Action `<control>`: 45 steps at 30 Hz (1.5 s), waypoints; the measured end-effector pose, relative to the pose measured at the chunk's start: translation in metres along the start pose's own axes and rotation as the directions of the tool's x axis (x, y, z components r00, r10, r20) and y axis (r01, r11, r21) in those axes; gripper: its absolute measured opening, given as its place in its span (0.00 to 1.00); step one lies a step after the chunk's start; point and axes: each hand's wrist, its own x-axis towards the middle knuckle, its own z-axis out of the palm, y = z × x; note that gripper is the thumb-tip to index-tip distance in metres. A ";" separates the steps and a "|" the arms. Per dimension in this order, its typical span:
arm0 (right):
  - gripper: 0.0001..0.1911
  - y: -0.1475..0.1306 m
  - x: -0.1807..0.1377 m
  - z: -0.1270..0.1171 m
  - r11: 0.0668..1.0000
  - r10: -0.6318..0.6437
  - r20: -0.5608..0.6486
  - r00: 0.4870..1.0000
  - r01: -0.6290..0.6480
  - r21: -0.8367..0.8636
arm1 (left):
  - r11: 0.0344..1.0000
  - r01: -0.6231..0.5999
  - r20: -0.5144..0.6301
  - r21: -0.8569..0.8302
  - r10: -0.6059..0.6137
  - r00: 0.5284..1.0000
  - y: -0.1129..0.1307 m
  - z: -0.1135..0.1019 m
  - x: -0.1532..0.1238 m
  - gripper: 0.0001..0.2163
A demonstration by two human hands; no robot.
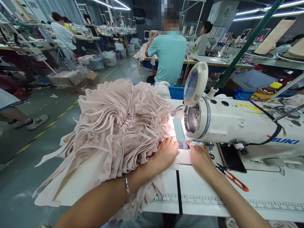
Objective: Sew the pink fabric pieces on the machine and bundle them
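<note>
Light from the sewing machine falls on a pale pink fabric piece under its needle area. My left hand rests on this cloth left of the needle, fingers pressed together on its edge. On the right, my right hand grips the cloth close to the presser foot, its fingertips partly hidden by the machine head. A big heap of pale pink fabric pieces, ruffled and layered, lies beside and under my left forearm. The needle itself is hard to make out.
Orange thread snips and a dark phone lie right of my right hand. A printed ruler runs along the table's front. Ahead sits a person in a turquoise shirt. A bottle with a yellow cap stands behind the machine.
</note>
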 end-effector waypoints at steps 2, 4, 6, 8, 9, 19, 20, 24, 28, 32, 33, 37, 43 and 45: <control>0.24 0.000 0.003 0.006 0.999 0.034 -0.046 0.998 -0.036 -0.031 | 0.997 -0.054 -0.015 0.046 0.055 0.998 0.000 0.001 0.000 0.06; 0.23 0.002 0.006 0.012 0.998 0.027 -0.097 0.995 -0.033 -0.051 | 0.991 -0.098 -0.028 0.086 0.101 0.995 0.000 0.003 0.000 0.05; 0.25 0.007 0.008 0.017 0.998 0.003 -0.131 0.991 -0.011 -0.066 | 0.987 -0.117 -0.042 0.105 0.122 0.992 0.000 0.006 0.000 0.04; 0.26 0.012 0.008 0.018 0.997 -0.020 -0.131 0.991 0.010 -0.076 | 0.986 -0.122 -0.053 0.112 0.129 0.990 0.000 0.008 0.000 0.04; 0.26 0.014 0.007 0.018 0.997 -0.026 -0.123 0.992 0.017 -0.076 | 0.986 -0.120 -0.054 0.112 0.127 0.990 -0.001 0.008 0.001 0.05; 0.25 -0.007 0.005 -0.004 0.985 -0.071 -0.062 0.995 0.061 -0.161 | 0.977 -0.052 0.034 -0.206 0.060 0.998 -0.022 -0.004 0.030 0.04; 0.25 -0.006 0.004 -0.005 0.983 -0.106 -0.066 0.992 0.095 -0.156 | 0.974 -0.073 0.032 -0.212 0.082 0.996 -0.023 -0.004 0.030 0.05; 0.27 -0.003 0.000 -0.006 0.975 -0.167 -0.099 0.981 0.149 -0.166 | 0.973 -0.113 0.042 -0.199 0.124 0.991 -0.022 -0.002 0.026 0.05; 0.26 -0.006 -0.003 -0.005 0.971 -0.141 -0.158 0.977 0.106 -0.216 | 0.976 -0.119 0.031 -0.184 0.127 0.991 -0.022 -0.002 0.025 0.05; 0.29 -0.009 -0.002 -0.006 0.973 -0.136 -0.173 0.975 0.099 -0.209 | 0.974 -0.118 0.034 -0.194 0.127 0.991 -0.022 -0.002 0.026 0.05; 0.29 -0.009 -0.002 -0.006 0.973 -0.140 -0.167 0.976 0.105 -0.204 | 0.973 -0.118 0.031 -0.199 0.127 0.991 -0.022 -0.002 0.026 0.06; 0.30 -0.005 -0.004 -0.005 0.978 -0.116 -0.116 0.986 0.093 -0.187 | 0.967 -0.110 0.024 -0.228 0.119 0.993 -0.021 -0.001 0.026 0.07; 0.33 -0.003 -0.005 -0.006 0.982 -0.074 0.020 0.997 0.076 -0.171 | 0.968 -0.074 0.015 -0.240 0.080 0.997 -0.019 -0.001 0.025 0.08; 0.33 -0.005 -0.004 -0.009 0.982 -0.046 0.065 0.997 0.057 -0.181 | 0.970 -0.079 0.010 -0.231 0.083 0.996 -0.018 -0.001 0.025 0.08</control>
